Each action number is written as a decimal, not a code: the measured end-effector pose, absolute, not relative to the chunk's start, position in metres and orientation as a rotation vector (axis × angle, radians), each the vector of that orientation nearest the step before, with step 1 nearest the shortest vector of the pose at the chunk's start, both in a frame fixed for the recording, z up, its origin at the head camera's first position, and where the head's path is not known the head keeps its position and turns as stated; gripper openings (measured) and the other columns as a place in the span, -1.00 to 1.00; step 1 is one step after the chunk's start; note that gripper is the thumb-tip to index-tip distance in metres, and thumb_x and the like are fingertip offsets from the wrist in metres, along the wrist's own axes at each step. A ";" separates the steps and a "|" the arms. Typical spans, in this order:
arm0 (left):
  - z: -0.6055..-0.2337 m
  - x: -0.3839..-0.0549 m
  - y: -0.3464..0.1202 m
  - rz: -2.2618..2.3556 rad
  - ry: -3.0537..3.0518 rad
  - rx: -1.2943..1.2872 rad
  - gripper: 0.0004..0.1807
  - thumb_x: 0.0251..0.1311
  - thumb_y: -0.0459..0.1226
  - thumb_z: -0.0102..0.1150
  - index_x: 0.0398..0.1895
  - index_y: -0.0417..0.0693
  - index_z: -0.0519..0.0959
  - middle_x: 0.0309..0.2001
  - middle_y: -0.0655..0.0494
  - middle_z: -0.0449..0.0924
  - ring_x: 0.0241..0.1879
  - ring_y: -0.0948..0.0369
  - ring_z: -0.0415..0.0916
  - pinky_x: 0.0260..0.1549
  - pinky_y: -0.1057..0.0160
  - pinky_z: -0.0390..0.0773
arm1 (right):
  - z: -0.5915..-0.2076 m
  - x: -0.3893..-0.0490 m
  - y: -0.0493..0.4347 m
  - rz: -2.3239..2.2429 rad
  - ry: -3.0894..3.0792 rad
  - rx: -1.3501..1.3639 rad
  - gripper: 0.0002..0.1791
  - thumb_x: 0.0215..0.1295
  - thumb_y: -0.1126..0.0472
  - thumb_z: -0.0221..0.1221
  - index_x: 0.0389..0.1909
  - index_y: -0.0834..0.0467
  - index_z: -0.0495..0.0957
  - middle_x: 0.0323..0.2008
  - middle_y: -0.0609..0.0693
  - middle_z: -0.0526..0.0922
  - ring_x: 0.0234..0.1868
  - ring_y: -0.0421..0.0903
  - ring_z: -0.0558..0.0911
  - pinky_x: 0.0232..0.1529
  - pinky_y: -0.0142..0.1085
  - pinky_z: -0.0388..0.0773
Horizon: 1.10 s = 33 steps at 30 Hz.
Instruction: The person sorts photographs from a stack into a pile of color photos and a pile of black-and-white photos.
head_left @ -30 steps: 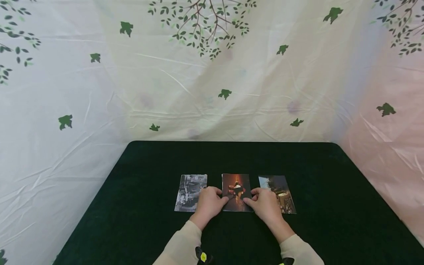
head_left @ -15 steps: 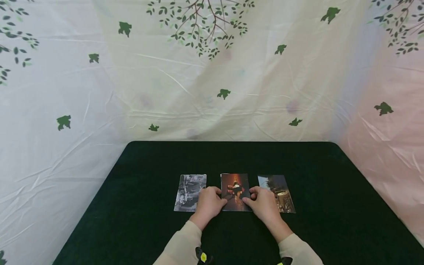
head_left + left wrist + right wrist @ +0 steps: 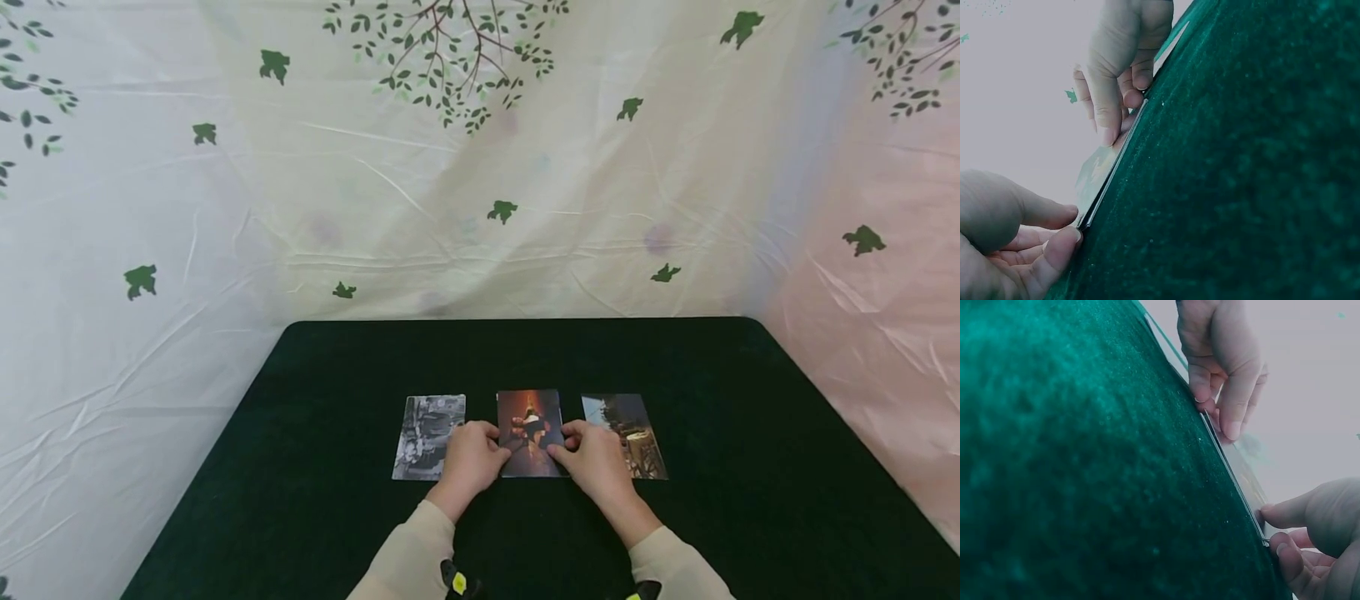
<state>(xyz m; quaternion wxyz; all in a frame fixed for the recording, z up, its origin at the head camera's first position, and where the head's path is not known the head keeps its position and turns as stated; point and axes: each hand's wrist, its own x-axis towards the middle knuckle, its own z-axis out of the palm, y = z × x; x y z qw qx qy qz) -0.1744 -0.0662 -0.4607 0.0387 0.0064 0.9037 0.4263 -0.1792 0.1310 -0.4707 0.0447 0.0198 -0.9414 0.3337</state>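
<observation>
Three picture cards lie in a row on the dark green table. The middle card [image 3: 529,417], with a reddish-brown picture, is between both hands. My left hand [image 3: 474,458] pinches its left edge, thumb on top and fingers at the side. At the right edge my right hand [image 3: 598,462] pinches it the same way. In the left wrist view the near edge of the card [image 3: 1099,172] shows more than one layer, with a thin dark gap between them. The grey card [image 3: 422,437] is partly hidden by my left hand, the brownish landscape card [image 3: 643,446] by my right.
The green cloth-covered table [image 3: 337,358] has rounded far corners. Behind it hangs a pale curtain [image 3: 420,183] printed with branches and green leaves. Cream sleeves [image 3: 412,550] cover both forearms, with dark straps at the wrists.
The middle card's far edge sits slightly higher in the head view than before. Both hands keep their pinch on it. The whole head view has shifted slightly.
</observation>
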 end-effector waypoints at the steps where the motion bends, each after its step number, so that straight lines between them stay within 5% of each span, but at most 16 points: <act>1: -0.461 -0.174 -0.066 1.307 2.778 0.025 -0.69 0.11 -0.29 0.35 -0.11 -0.26 0.61 -0.50 0.13 0.58 -0.56 0.28 0.48 -0.57 0.30 0.49 | -0.471 -0.179 0.131 1.020 -2.875 0.063 -0.69 0.06 0.13 0.42 -0.18 0.15 0.65 -0.42 -0.06 0.63 -0.42 -0.18 0.54 -0.39 -0.23 0.50; 33: -0.459 -0.176 -0.066 1.291 2.854 0.075 -0.79 0.24 -0.23 0.22 -0.22 -0.23 0.67 -0.38 0.03 0.63 -0.47 0.26 0.49 -0.50 0.25 0.52 | -0.470 -0.182 0.130 1.036 -2.824 0.021 -0.79 0.13 0.13 0.36 -0.24 0.14 0.68 -0.50 -0.11 0.62 -0.51 -0.20 0.51 -0.44 -0.27 0.44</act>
